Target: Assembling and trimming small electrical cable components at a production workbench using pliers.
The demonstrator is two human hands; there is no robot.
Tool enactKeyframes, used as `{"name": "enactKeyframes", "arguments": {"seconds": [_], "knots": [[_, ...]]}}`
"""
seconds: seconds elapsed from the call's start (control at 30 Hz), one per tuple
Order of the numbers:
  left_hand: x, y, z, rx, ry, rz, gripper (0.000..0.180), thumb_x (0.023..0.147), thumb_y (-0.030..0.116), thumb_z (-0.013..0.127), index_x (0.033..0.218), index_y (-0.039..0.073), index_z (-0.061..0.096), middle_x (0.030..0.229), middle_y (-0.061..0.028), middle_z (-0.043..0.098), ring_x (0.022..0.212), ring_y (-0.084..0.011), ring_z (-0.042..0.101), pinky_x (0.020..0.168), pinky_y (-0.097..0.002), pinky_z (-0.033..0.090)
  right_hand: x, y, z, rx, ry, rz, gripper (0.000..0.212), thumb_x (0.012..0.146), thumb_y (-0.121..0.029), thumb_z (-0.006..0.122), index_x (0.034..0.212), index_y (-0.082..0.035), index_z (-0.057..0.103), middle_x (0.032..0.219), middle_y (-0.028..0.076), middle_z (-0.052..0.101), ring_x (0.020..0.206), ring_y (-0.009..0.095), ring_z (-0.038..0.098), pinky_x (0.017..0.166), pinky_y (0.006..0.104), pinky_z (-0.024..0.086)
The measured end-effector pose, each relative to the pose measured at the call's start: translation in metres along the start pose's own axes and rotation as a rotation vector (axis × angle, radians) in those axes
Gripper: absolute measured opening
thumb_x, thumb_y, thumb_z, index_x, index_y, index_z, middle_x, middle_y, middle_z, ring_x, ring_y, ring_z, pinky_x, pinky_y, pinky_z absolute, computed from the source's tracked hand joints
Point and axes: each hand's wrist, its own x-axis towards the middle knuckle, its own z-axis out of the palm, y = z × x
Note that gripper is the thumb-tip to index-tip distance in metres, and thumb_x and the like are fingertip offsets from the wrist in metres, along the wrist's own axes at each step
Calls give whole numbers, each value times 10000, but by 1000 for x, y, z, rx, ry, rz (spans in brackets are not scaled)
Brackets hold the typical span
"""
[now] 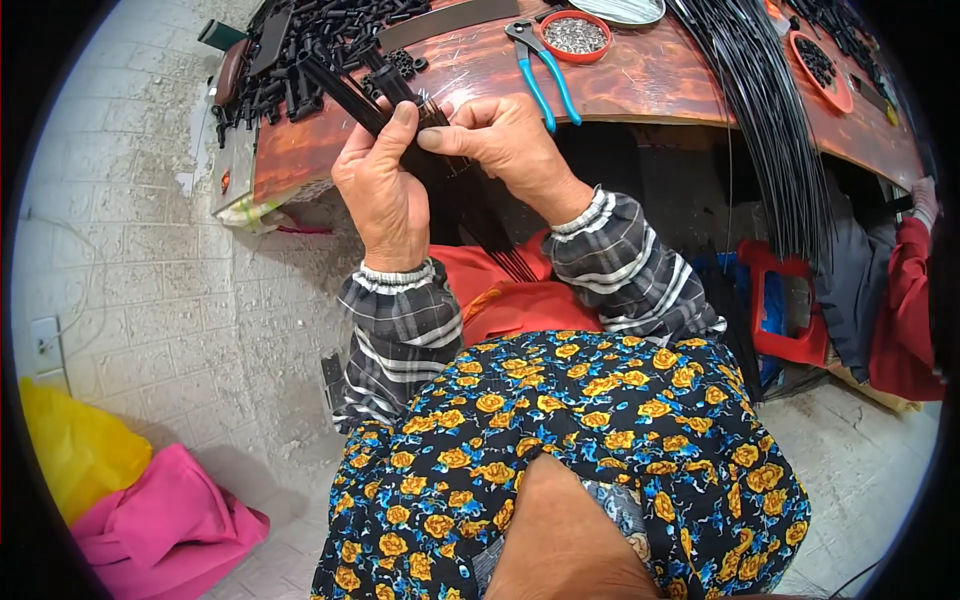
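Observation:
A bundle of thin black rods (462,195) slants between my two hands, its upper ends spread apart and its lower ends hanging toward my lap. My left hand (385,185) is closed around the bundle, thumb pointing up. From the right side, my right hand (510,150) pinches at the same rods, its thumb and curled fingers pressed together. Any small piece between those fingertips is too hidden to make out. Just past my right hand, pliers with blue handles (545,75) lie on the table near its edge.
The reddish wooden table (300,160) holds a heap of black plastic parts (290,85), a red dish of small metal pieces (575,38) and a red dish of black pieces (820,68). Long black rods (770,130) hang over the edge. A person in a red sleeve (905,290) sits at right.

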Motion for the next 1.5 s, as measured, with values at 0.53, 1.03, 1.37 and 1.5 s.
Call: {"name": "enactKeyframes", "arguments": {"seconds": [0.53,1.03,1.37,1.5], "knots": [[-1,2,-4,-129,-47,-114,178,879,28,633,1050,-15,607,938,-78,666,845,-167,643,816,-282,497,12,7,-6,207,-147,306,294,739,-284,811,699,-18,691,554,-28,531,414,15,409,364,176,267],[3,9,6,103,62,24,140,832,-3,689,967,-18,657,898,-23,650,797,-104,603,738,-230,474,3,-3,10,2,-43,173,375,796,-358,762,598,-109,564,540,-78,453,429,13,395,378,173,295],[4,-4,8,59,28,17,127,864,53,681,972,-11,658,909,-12,642,806,-85,582,739,-216,459,1,-2,8,-19,2,95,392,815,-332,752,585,-99,537,535,-76,432,441,9,387,374,179,302],[7,-5,11,145,35,62,127,861,60,688,960,-15,658,872,-18,646,758,-89,595,702,-220,472,0,-4,11,-56,44,19,387,810,-314,760,584,-94,536,544,-71,448,454,8,401,378,177,318]]}}
